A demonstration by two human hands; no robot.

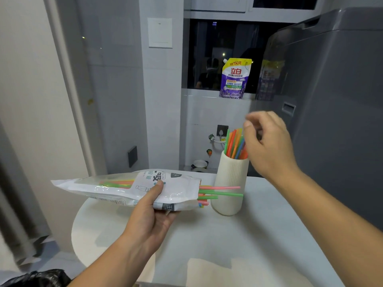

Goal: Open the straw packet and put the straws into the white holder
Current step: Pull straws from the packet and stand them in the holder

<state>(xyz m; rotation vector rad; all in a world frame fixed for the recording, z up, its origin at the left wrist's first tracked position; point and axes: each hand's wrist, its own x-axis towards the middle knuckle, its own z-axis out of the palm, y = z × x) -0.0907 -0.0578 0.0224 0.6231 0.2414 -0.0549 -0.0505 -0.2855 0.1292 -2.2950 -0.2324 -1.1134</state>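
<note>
Glossy plastic packet point(128, 187), ribbed matt holder point(230, 183)

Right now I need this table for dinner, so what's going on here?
A person is emptying a packet into a white holder on the table. The left hand holds the opened packet, pink and green straws poking out its end beside the holder. The right hand is at the tops of the straws standing in the holder; whether it pinches one is unclear.
</note>
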